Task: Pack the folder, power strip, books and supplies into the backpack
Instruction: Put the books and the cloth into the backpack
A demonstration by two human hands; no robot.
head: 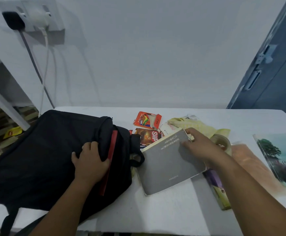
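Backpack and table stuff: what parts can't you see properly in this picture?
Head view only:
- Inside the backpack: hidden by its own black fabric and the left hand.
- Grey book title: print too small and blurred; right hand covers one corner.
- Tape roll: partly behind the right hand.
- Purple box: upper end under the grey book.
- Tree-cover book: cut off by the right edge.

White worktop [155, 217], set against the wall. A black backpack [45, 159] lies on its left part, a strap hanging over the near edge. A grey book [166, 166] lies at centre, just right of the backpack. Far of it: an orange carton [146, 120], a brown packet [147, 136], a yellow cloth [200, 126]. Right of the book: a tape roll [223, 142], a purple box [218, 189], an orange sleeve [256, 167], and a landscape-cover book [281, 157] at the right edge.
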